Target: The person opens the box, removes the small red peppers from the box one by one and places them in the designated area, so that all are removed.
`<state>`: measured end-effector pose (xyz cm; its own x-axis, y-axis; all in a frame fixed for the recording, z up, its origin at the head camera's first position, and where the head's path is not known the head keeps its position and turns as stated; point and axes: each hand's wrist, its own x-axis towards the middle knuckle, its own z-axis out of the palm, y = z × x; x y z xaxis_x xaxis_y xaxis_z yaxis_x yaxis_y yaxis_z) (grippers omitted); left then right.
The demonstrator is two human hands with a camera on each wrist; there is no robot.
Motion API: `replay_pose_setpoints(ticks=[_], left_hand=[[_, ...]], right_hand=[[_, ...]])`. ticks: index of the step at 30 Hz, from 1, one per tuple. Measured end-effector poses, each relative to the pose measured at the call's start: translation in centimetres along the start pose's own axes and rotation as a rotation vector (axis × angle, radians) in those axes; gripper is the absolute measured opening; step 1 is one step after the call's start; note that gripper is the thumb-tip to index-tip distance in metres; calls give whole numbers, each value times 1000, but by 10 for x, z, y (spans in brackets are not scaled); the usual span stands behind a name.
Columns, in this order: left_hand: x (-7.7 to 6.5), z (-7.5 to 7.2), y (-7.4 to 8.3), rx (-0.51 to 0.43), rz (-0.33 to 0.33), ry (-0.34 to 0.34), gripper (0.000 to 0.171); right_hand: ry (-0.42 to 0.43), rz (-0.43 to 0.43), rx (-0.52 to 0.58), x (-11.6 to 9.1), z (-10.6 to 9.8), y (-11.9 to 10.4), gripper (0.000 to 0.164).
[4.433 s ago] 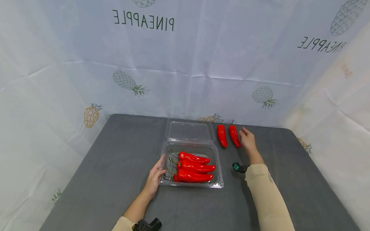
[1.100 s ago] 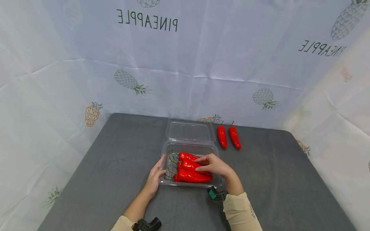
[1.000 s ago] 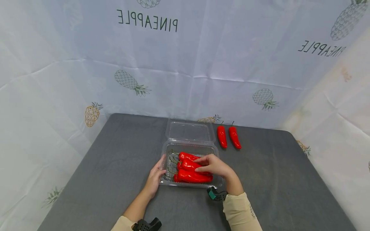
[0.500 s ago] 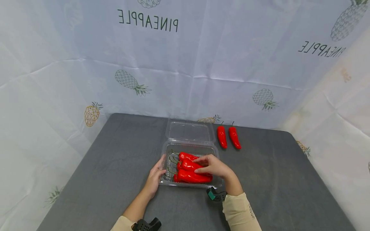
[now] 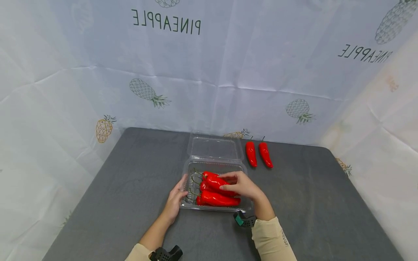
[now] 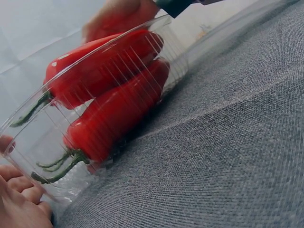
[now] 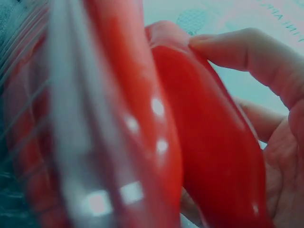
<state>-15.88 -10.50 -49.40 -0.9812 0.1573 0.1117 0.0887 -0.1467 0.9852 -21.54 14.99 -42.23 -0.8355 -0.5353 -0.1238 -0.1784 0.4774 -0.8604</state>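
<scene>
A clear plastic clamshell box (image 5: 225, 166) holds several red chili peppers with green stems, lying side by side and partly stacked. My right hand (image 5: 243, 185) reaches in from the right and pinches one red chili pepper (image 5: 215, 182) between thumb and fingers. That pepper sits slanted over the others, and in the right wrist view its glossy body (image 7: 204, 123) lies between the fingertips. Below it, the front pepper (image 5: 218, 199) stays along the near wall. My left hand (image 5: 174, 201) grips the box's left side, thumb over the rim and other fingers outside.
The box's lid (image 5: 215, 148) is folded back flat behind it. Two more red peppers, the left one (image 5: 250, 154) and the right one (image 5: 265, 154), lie on the dark table (image 5: 147, 170) to the right of the lid. A pineapple-print cloth (image 5: 209, 58) hangs behind.
My right hand came from beside the two loose peppers into the box. In the last half second, the pepper it pinches has risen and tilted slightly. My left hand stays at the box.
</scene>
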Motion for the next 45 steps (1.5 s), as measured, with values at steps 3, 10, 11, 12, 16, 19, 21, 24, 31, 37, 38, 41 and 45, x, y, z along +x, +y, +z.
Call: replay_pose_setpoints(ticks=[3,10,11,12,16,19,21,24,31,37,38,41,45], left_hand=[[0,0,0,3,-4,2,61],[0,0,-2,12,-14,-2,61],[0,0,-2,13,-17,-2,62],[0,0,-2,15,-17,-3,62],[0,0,-2,16,-10,0,61],[0,0,-1,8,8,-7,61],[0,0,-1,2,17,-13,61],[0,0,0,-9,25,-22,61],[0,0,-1,-21,20,-18,61],[0,0,-2,-26,4,-13,61],[0,0,-2,-25,3,-11,61],[0,0,-2,-25,-1,-7,61],[0,0,-1,-24,1,-11,61]], right_hand=[[20,-2,43,0,-2,1,43],[51,8,171,-2,-8,7,49],[60,21,201,-2,-9,7,50],[69,24,219,-2,-11,6,50],[123,51,245,-5,-15,4,48],[163,82,254,-6,-18,4,45],[186,97,262,-7,-19,5,45],[226,120,272,-8,-20,8,46],[274,141,258,-16,-25,-1,44],[365,184,222,-18,-33,13,44],[383,189,216,-17,-35,18,44],[434,209,211,-18,-42,24,45],[484,248,221,-18,-52,31,48]])
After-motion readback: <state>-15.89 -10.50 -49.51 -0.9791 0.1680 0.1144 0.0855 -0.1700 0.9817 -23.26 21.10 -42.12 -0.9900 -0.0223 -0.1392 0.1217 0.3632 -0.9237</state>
